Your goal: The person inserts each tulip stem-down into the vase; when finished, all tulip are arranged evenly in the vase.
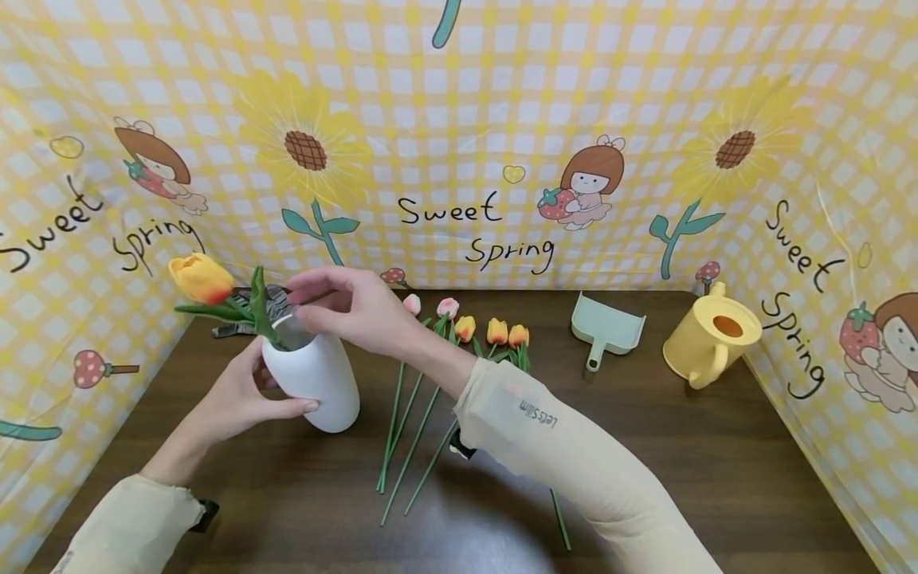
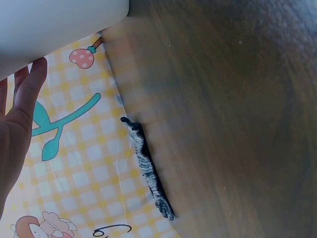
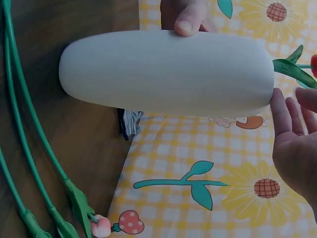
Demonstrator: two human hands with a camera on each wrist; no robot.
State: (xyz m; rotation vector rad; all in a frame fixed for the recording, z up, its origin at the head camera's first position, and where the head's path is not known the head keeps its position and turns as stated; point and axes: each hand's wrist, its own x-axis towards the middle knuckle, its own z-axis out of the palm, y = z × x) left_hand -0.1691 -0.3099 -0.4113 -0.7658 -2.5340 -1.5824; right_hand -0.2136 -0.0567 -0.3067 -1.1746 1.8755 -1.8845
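Observation:
A white vase (image 1: 313,383) stands at the left, its top leaning toward the left in the head view. My left hand (image 1: 240,396) grips its side, with the thumb across the front and fingertips hidden behind. One yellow-orange tulip (image 1: 203,279) is in the vase, its bloom and green leaves out over the left of the rim. My right hand (image 1: 356,307) is at the mouth, with fingers and thumb apart and nothing between them. In the right wrist view its fingertips are right at the rim of the vase (image 3: 163,72).
Pink tulips (image 1: 448,308) and yellow-orange tulips (image 1: 497,332) lie on the dark wooden table (image 1: 645,478), partly under my right forearm. A green dustpan (image 1: 608,325) and a yellow watering can (image 1: 710,339) are at the right. Behind the vase lies a dark striped cloth (image 1: 276,303).

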